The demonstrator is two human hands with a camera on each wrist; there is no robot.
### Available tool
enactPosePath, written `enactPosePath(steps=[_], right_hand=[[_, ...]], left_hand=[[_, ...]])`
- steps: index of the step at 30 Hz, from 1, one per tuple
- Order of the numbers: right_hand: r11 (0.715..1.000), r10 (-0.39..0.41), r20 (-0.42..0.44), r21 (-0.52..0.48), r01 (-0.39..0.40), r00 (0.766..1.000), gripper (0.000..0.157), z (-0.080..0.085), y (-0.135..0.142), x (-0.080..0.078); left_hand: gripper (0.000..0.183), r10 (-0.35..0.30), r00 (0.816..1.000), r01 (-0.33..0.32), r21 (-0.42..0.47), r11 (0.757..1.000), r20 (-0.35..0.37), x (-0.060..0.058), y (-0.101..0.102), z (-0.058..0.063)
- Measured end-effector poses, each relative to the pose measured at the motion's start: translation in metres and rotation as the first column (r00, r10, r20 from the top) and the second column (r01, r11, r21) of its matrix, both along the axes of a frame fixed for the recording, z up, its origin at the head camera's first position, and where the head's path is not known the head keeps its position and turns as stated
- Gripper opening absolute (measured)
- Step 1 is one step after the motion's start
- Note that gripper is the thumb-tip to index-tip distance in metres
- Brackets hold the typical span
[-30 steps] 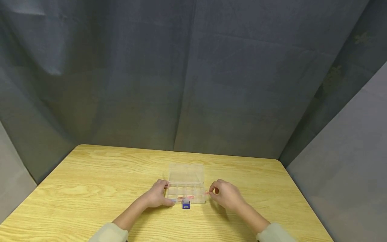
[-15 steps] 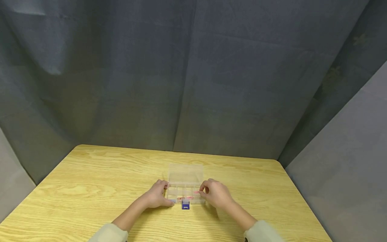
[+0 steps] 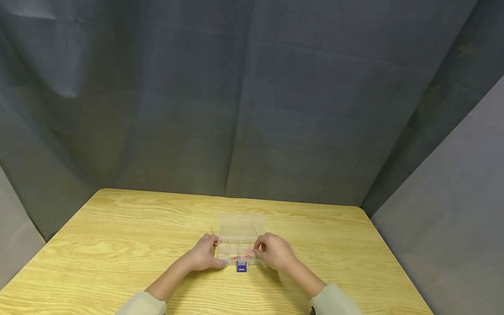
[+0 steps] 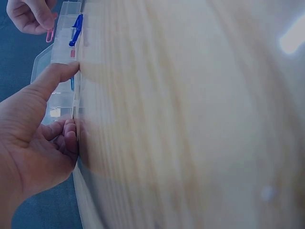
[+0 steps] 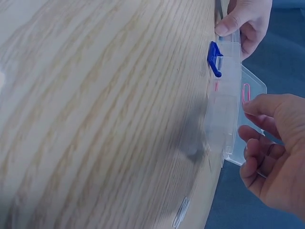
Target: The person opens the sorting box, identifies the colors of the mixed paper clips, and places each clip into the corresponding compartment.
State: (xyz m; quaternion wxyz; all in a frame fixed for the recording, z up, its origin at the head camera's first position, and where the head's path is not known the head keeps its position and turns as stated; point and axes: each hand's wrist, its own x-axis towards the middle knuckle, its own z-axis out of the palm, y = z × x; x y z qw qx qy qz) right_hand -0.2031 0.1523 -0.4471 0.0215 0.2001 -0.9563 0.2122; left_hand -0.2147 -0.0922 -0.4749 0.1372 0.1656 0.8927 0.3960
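A clear plastic compartment box (image 3: 223, 250) stands on the table, its see-through lid (image 3: 242, 225) swung back. My left hand (image 3: 202, 255) grips the box's left end, thumb at the front and fingers at the far side. Between thumb and index finger, my right hand (image 3: 277, 252) pinches a pink paper clip (image 5: 246, 93) above the right part of the box. Red and pink clips lie in the front compartments. A blue piece (image 4: 72, 83) shows close to the left thumb. On the box's front hangs a blue latch (image 3: 242, 266).
A white paper clip (image 5: 180, 212) lies on the wooden table (image 3: 138, 232), to the right of the box. Dark cloth (image 3: 244, 109) hangs behind the table, with grey panels at both sides.
My right hand has moved left with the pink paper clip, from beside the box's right end to above its compartments. The left hand has kept its place on the box.
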Motion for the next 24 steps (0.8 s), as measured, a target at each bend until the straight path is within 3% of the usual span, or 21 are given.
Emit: enactPosePath(steps=[14, 24], right_hand=[[1.000, 0.024, 0.012, -0.001, -0.024, 1.000, 0.007, -0.005, -0.004, -0.001], [1.000, -0.007, -0.025, -0.004, 0.007, 1.000, 0.006, 0.002, 0.008, -0.002]], left_hand=[[0.070, -0.013, 1.000, 0.013, 0.009, 1.000, -0.002, 0.001, 0.000, -0.001], [0.069, -0.012, 1.000, 0.012, 0.008, 1.000, -0.004, -0.001, -0.001, -0.001]])
